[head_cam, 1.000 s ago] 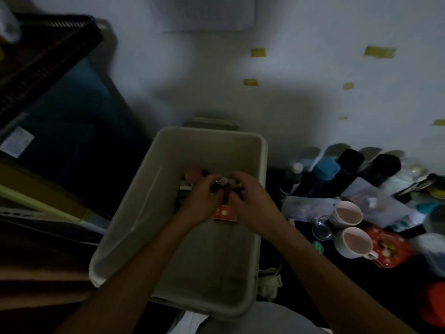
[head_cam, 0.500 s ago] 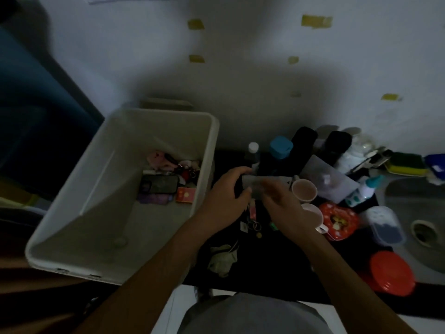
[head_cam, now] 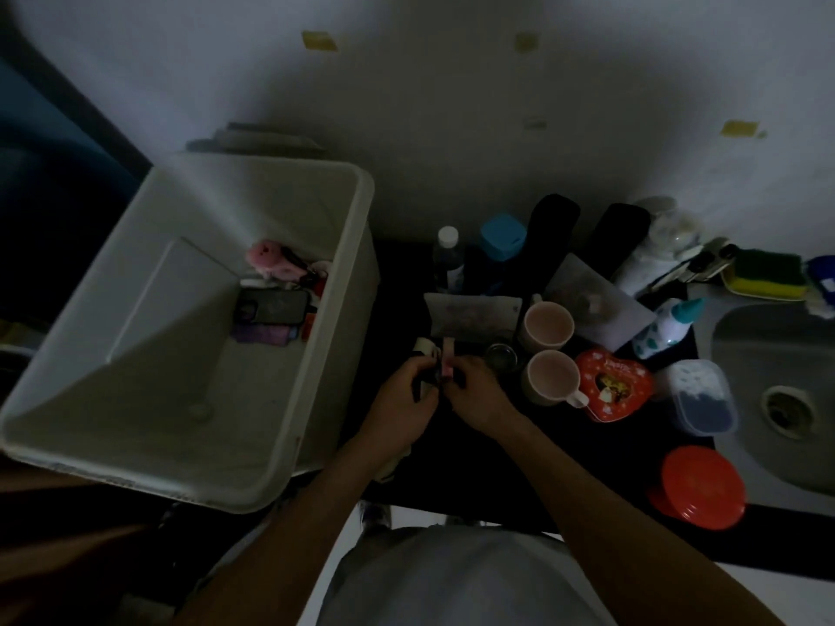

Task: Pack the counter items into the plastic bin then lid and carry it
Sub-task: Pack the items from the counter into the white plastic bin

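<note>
A white plastic bin stands at the left, open. Inside it lie a pink plush toy, a dark phone and a purple case. On the dark counter to its right, my left hand and my right hand meet over a small pink-and-white keychain item, both pinching it. Two pink mugs stand just right of my hands, beside a red heart tin.
Bottles, a blue-capped container and two dark flasks line the wall. A flat pouch, a clear box and a red round lid sit on the counter. A sink is at the right, sponge behind.
My hands left the bin, where they had set items down, and moved right to the counter. They now close on a small keychain item. The view shifted right.
</note>
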A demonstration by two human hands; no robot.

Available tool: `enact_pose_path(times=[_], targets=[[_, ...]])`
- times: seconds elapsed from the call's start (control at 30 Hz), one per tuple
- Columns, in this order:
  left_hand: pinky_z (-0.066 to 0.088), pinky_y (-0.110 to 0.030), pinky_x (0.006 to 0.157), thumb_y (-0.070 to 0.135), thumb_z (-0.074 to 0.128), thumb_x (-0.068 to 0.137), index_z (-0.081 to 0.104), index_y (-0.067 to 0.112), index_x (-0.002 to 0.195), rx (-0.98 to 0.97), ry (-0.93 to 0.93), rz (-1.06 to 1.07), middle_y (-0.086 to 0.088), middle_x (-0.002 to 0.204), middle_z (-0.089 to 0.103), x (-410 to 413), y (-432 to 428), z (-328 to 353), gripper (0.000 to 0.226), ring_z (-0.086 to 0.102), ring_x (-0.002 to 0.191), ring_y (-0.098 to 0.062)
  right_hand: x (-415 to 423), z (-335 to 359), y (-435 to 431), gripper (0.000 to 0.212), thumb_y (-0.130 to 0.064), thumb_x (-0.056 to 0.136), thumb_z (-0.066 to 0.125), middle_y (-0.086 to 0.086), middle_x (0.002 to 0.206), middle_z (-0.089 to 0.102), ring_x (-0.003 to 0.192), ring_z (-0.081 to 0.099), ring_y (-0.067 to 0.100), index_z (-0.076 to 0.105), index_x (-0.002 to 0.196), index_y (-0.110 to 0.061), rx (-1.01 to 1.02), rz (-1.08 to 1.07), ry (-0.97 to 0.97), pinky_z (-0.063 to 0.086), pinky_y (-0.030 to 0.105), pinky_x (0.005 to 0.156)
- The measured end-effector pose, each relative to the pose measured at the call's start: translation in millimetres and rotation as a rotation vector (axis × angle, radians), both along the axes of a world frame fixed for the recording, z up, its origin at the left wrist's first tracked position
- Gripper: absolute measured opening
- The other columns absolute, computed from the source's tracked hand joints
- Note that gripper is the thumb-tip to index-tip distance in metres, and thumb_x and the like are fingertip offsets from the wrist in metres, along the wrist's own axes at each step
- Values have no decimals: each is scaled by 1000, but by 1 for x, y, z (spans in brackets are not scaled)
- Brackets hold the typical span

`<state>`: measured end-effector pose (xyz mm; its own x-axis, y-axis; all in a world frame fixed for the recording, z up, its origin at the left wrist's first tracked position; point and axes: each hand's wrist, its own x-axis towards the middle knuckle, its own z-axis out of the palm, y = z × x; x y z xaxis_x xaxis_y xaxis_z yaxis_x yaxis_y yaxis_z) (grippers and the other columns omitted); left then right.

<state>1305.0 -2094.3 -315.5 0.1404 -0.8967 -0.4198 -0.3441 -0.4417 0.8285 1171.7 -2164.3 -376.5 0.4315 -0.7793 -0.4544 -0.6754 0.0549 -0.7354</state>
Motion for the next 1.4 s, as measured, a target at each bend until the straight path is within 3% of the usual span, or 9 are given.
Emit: enact_pose_path(times=[0.13, 0.33, 0.43, 0.53, 0.63, 0.73, 0.93, 1.23, 1.4], targets=[[39, -23, 103, 9, 53, 98, 49, 17, 138, 46, -3, 48, 2, 136, 53, 1, 6, -13, 41, 50, 125, -11, 13, -6, -4, 73, -48, 80, 30, 21, 135, 46, 119, 47, 40, 45, 142, -11, -51, 74, 141, 40, 39, 101], [41, -16, 97, 7, 53, 97, 50, 19, 134, 65, 9, 100, 0, 134, 55, -10, 10, -28, 39, 51, 120, -9, 19, -39, -6, 36, -33, 98, 46, 21, 147, 32, 125, 40, 44, 54, 130, -18, -40, 217, 207, 36, 43, 104], [40, -15, 98, 5, 52, 97, 51, 16, 134, 62, 24, 117, 2, 131, 56, -8, 17, -28, 39, 52, 119, -7, 19, -48, -8, 47, -35, 98, 45, 15, 155, 24, 132, 31, 44, 40, 144, -24, -77, 257, 224, 28, 46, 110], [42, -16, 98, 4, 51, 97, 52, 16, 130, 79, 41, 158, 7, 125, 57, -2, 22, -29, 36, 53, 116, -4, 22, -50, -7, 72, -34, 94, 50, 17, 142, 42, 124, 43, 42, 12, 154, -21, -120, 136, 169, 39, 46, 104], [41, -3, 84, 3, 50, 97, 53, 23, 124, 89, 63, 200, 14, 115, 55, -3, 22, -31, 33, 51, 107, 1, 18, -51, -3, 59, -16, 95, 49, 26, 116, 54, 103, 53, 43, 31, 150, -10, -148, 102, 160, 45, 40, 87], [41, -3, 83, 2, 51, 96, 55, 23, 117, 99, 77, 226, 13, 111, 57, -7, 18, -33, 30, 53, 104, -1, 11, -42, 5, 23, 1, 91, 48, 28, 101, 60, 92, 60, 39, 63, 108, 7, -163, 8, 86, 38, 29, 71], [46, -29, 97, 15, 54, 98, 53, 15, 128, 132, 160, 314, -2, 121, 61, -18, 8, -39, 30, 58, 113, -17, -16, -15, 38, 25, 2, 88, 59, -6, 98, 67, 90, 62, 3, 74, 103, -11, -167, -179, -210, 40, 2, 77], [53, -46, 96, 15, 58, 95, 57, 24, 117, 116, 228, 461, -7, 117, 65, -31, 6, -52, 24, 64, 106, -22, -36, -19, 53, 26, -2, 89, 59, -11, 94, 71, 89, 65, -2, 70, 89, -27, -21, -309, -290, 48, 12, 80], [55, -42, 92, 12, 54, 98, 53, 12, 128, 140, 273, 552, -9, 120, 63, -25, 12, -48, 30, 64, 105, -22, -47, -38, 41, 33, 3, 81, 59, 4, 126, 61, 124, 51, 20, 70, 107, -13, -310, -91, -33, 37, 21, 105]])
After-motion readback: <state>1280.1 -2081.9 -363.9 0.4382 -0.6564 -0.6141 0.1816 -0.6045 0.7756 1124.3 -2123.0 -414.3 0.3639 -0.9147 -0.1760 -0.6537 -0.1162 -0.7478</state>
